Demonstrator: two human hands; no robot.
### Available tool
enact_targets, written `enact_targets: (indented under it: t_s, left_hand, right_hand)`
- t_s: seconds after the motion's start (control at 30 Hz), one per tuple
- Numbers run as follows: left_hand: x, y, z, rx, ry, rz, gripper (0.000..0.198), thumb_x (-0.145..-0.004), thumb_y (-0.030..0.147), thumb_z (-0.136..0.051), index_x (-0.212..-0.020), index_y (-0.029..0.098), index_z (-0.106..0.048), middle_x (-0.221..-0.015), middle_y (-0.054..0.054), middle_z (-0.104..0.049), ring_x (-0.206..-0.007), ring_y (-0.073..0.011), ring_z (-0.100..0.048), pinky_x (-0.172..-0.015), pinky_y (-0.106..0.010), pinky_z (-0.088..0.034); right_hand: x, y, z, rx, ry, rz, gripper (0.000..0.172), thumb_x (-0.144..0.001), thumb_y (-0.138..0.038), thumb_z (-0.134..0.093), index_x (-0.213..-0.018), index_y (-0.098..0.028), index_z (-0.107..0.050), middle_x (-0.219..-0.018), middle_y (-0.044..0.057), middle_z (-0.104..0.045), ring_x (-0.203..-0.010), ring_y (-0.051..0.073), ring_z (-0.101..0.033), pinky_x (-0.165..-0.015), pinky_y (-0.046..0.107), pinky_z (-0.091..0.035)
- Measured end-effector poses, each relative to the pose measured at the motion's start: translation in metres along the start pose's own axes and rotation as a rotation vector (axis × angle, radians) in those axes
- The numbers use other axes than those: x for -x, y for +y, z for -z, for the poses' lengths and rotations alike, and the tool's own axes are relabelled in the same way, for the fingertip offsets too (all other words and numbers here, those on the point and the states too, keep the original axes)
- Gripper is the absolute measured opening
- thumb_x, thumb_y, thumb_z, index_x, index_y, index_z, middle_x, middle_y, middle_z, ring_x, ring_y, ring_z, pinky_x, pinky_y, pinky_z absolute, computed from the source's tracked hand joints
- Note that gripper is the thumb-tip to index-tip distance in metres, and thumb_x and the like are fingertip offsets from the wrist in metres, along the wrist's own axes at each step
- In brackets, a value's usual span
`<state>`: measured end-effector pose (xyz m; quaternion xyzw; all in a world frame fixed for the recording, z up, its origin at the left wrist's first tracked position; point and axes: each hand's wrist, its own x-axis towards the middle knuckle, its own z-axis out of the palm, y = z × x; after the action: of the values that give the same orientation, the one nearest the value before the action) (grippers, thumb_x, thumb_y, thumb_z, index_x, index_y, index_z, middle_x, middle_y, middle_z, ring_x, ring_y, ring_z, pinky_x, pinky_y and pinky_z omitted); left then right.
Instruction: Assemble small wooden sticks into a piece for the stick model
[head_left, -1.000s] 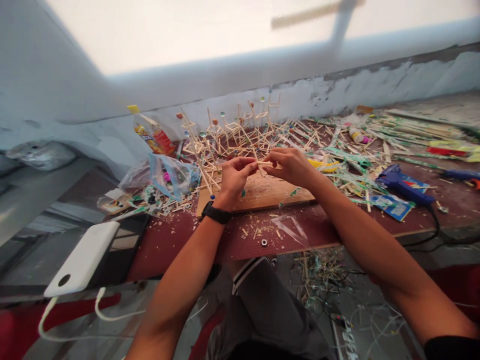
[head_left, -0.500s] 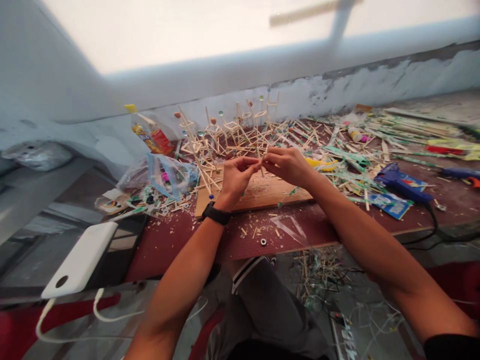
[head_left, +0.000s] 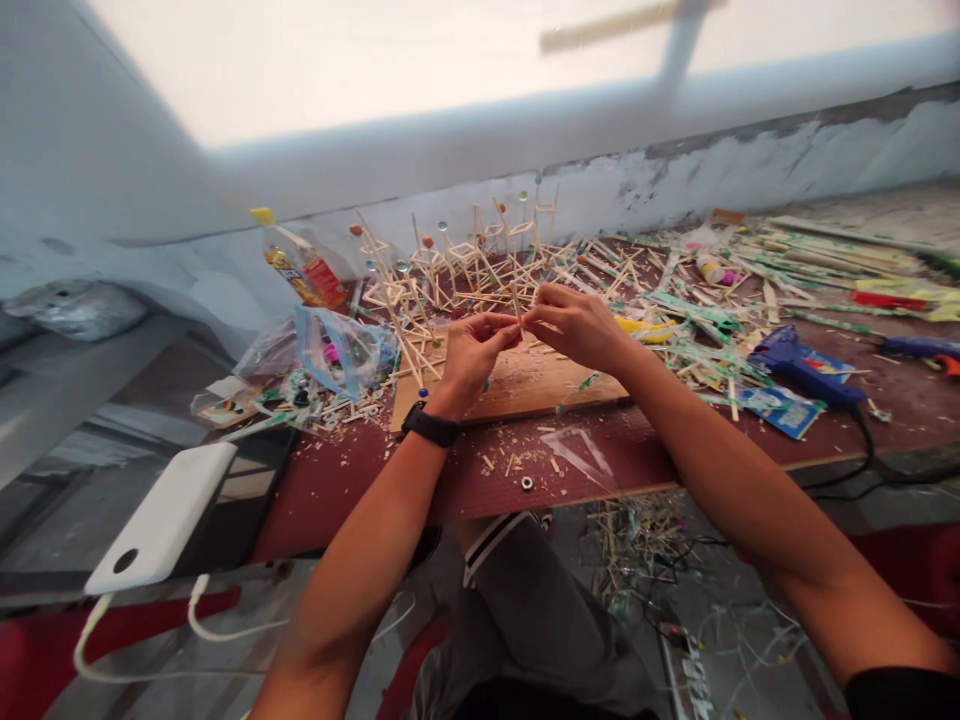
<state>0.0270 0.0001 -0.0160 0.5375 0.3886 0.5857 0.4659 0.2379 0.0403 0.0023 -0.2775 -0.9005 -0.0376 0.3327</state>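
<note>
My left hand, with a black watch at the wrist, is closed in a pinch over the wooden board. From the other side, my right hand pinches too, and the fingertips of both hands meet. Between them is a thin wooden stick, partly hidden by the fingers. Just behind the hands stand several frames of glued sticks, some topped with beads or marbles. A blue bead sits at the foot of one frame, near my left wrist.
Stick offcuts and green-marked strips cover the table's right side. A blue glue gun lies at right with its cable over the edge. Left are a clear plastic bag, a bottle and a white power bank. A metal nut lies near the front edge.
My right hand has shifted slightly left and its fingers have turned a little. The stick end that showed below the fingertips is now out of sight. My left hand has hardly moved.
</note>
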Motion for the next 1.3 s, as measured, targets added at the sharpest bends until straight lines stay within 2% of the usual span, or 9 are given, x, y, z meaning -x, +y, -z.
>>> enact_targets:
  t_s: [0.4, 0.63, 0.93, 1.3]
  left_hand:
    - [-0.004, -0.007, 0.006, -0.093, -0.068, -0.109, 0.024, -0.075, 0.037, -0.098, -0.086, 0.02, -0.084, -0.082, -0.004, -0.08, -0.075, -0.0151, -0.071, -0.074, -0.031, -0.058]
    - [-0.005, -0.011, 0.008, -0.099, -0.085, -0.116, 0.023, -0.075, 0.035, -0.097, -0.085, 0.019, -0.084, -0.081, -0.004, -0.08, -0.074, -0.0147, -0.071, -0.074, -0.031, -0.058]
    - [-0.007, -0.014, 0.006, -0.016, -0.05, -0.066, 0.034, -0.071, 0.044, -0.102, -0.086, 0.019, -0.083, -0.082, -0.004, -0.08, -0.075, -0.0153, -0.072, -0.081, -0.035, -0.063]
    - [-0.005, -0.013, 0.008, -0.051, -0.076, -0.058, 0.027, -0.074, 0.037, -0.099, -0.085, 0.019, -0.083, -0.082, -0.004, -0.08, -0.076, -0.0154, -0.072, -0.081, -0.035, -0.063]
  right_hand:
    - [0.001, 0.006, 0.0, -0.141, 0.0, 0.08, 0.02, -0.11, -0.022, -0.063, -0.095, -0.021, -0.075, -0.098, 0.004, -0.061, -0.088, 0.018, -0.058, -0.08, 0.033, -0.044]
    - [0.001, 0.008, -0.001, -0.16, -0.021, 0.068, 0.021, -0.109, -0.024, -0.063, -0.092, -0.023, -0.076, -0.097, 0.004, -0.062, -0.086, 0.018, -0.056, -0.079, 0.033, -0.042]
    - [0.001, 0.008, -0.003, -0.193, 0.001, 0.004, 0.018, -0.109, -0.027, -0.064, -0.098, -0.023, -0.078, -0.098, 0.004, -0.062, -0.086, 0.018, -0.056, -0.08, 0.034, -0.043]
    - [0.001, 0.007, -0.006, -0.211, -0.006, 0.046, 0.02, -0.109, -0.025, -0.062, -0.094, -0.022, -0.076, -0.099, 0.004, -0.063, -0.088, 0.018, -0.056, -0.08, 0.034, -0.042]
